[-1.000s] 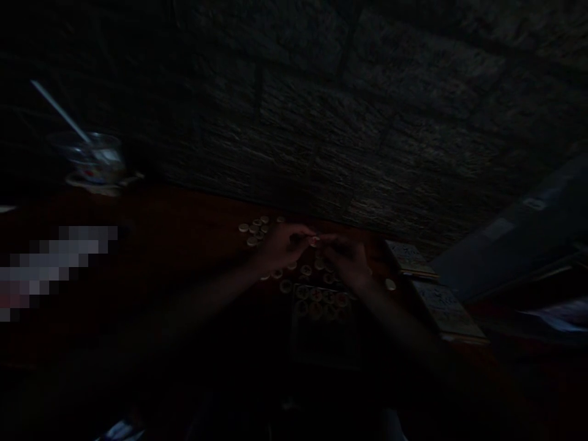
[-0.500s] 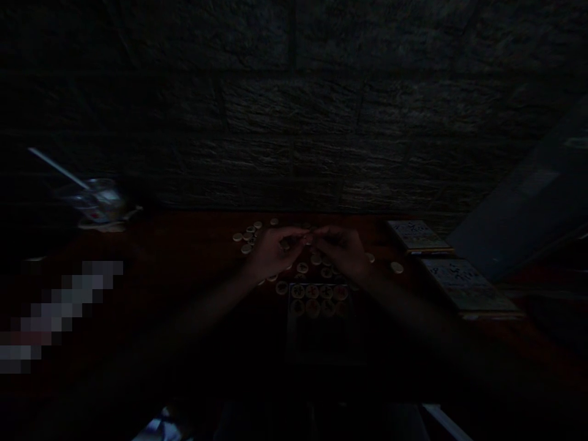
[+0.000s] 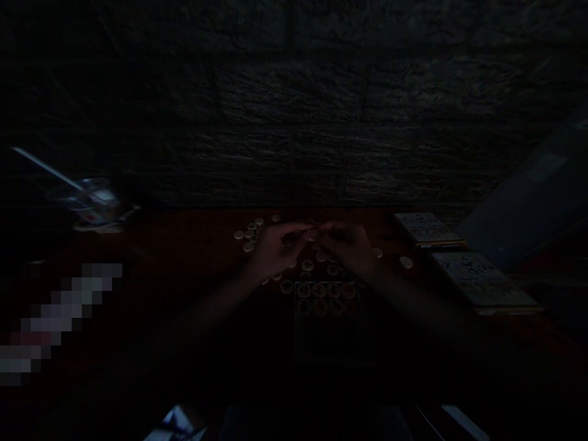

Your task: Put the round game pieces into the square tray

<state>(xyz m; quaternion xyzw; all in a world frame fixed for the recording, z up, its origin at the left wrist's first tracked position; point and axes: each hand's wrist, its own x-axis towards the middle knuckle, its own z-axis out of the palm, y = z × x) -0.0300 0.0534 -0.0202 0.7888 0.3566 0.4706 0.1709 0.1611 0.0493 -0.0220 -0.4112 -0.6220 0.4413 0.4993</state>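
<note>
In the dim head view, my left hand point(image 3: 275, 248) and my right hand point(image 3: 349, 245) meet fingertip to fingertip over the table. Both are closed in a pinch around a small round xiangqi piece point(image 3: 312, 235), largely covered by the fingers. Below them lies an open box point(image 3: 327, 349) with two rows of xiangqi pieces, marked in dark or reddish characters. Loose pieces are scattered around my hands: a group at left point(image 3: 248, 234), one just above the box point(image 3: 307, 265) and a pale one point(image 3: 406, 262) off to the right. My wrists hide some of them.
Two flat printed boxes point(image 3: 482, 278) lie at the right of the reddish table point(image 3: 184, 245). A clear cup point(image 3: 96, 202) with a straw stands at the far left. Behind the table rises a stone block wall point(image 3: 294, 110), and a grey panel point(image 3: 523, 196) leans at right.
The view has shifted slightly, so the box and printed boxes appear further right. My hands keep the same pinch, their fingertips still together.
</note>
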